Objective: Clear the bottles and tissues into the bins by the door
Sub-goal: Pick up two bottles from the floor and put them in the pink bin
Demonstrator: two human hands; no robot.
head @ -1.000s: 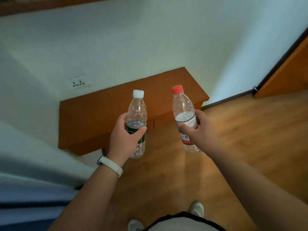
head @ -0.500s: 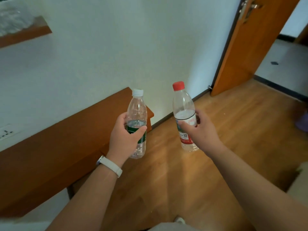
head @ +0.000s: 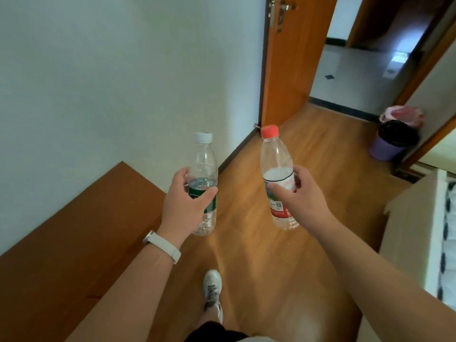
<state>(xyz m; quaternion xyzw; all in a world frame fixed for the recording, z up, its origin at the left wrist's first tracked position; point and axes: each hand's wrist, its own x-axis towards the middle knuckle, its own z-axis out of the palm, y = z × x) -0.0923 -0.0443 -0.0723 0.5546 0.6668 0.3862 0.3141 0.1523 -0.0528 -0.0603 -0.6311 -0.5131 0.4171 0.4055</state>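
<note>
- The left hand (head: 183,202), at centre-left of the frame, is wrapped around the green label of the white-capped bottle (head: 203,169), thumb across the front; a pale smooth wristband (head: 162,245) circles the wrist.
- That bottle is clear ribbed plastic, held upright in the air with its long axis near vertical and its cap toward the top of the frame.
- The right hand (head: 299,197), at centre, pinches the red-capped bottle (head: 276,159) at its white-and-red label, fingertips on the far side.
- This bottle, also clear plastic, stands upright with its cap tilted slightly to the left.
- Below both lies glossy wooden floor (head: 271,267); a brown wooden tabletop (head: 74,230) fills the lower left.
- At the right edge, near the open orange door (head: 288,70), stand a round purple bin (head: 389,141) with a black liner and, touching behind it, a pink-lined bin (head: 402,114).
</note>
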